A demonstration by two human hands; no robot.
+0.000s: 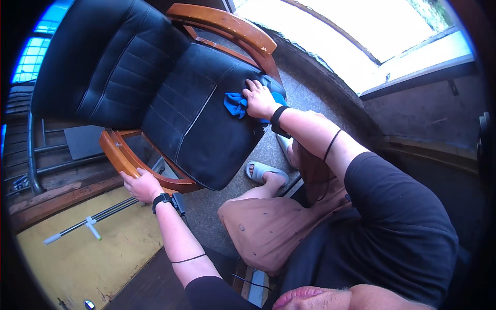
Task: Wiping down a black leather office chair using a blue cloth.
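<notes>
A black padded office chair (214, 142) with wooden armrests stands in front of me, its seat turned toward my right. My right hand (260, 102) presses a crumpled blue cloth (235, 105) onto the seat near its front edge. Part of the cloth is hidden under the palm, and more blue shows beyond the wrist. The seat's edge below that hand looks torn. My left hand (143, 187) is wrapped over the lower end of the near wooden armrest (118, 154).
The far armrest (225, 21) curves beside a bright window opening (356, 46). At lower left a metal rod with a white clip (91, 222) lies on a yellow board (121, 235). Metal tubing (32, 150) stands left of the chair. My grey slipper (266, 173) rests on the speckled floor.
</notes>
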